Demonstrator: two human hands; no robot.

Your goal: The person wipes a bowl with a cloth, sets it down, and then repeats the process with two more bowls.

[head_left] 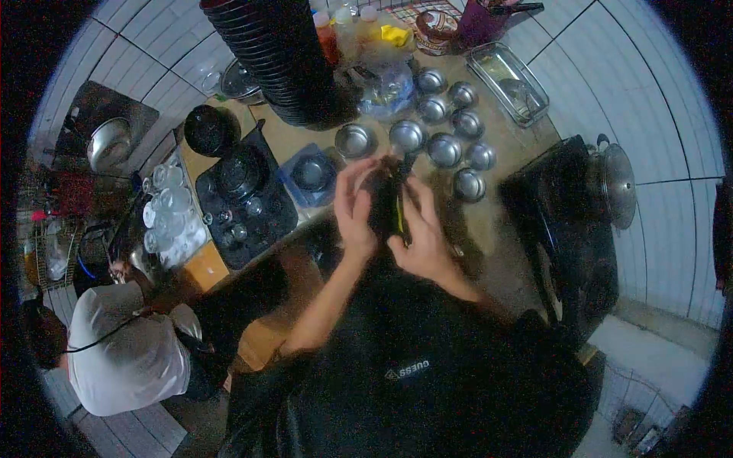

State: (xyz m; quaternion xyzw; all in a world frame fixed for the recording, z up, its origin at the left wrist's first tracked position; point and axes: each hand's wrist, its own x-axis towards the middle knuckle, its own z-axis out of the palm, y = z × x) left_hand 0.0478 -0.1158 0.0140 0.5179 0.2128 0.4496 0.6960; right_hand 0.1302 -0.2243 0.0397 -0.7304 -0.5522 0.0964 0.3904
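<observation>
Both hands clamped on dark slim object (388, 200), maybe phone or wallet; left hand (353, 204) at 9 o'clock side, right hand (421, 233) at 4. Held above desk (500, 164), steel bowls (445, 149) at 12. Seems stiff, light, slick; best gripped along edges.

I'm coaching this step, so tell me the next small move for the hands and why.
Probably keep both on the dark object and steady it: the left hand and right hand clasp it over the counter, near the small steel bowls; what it is is unclear.
</observation>
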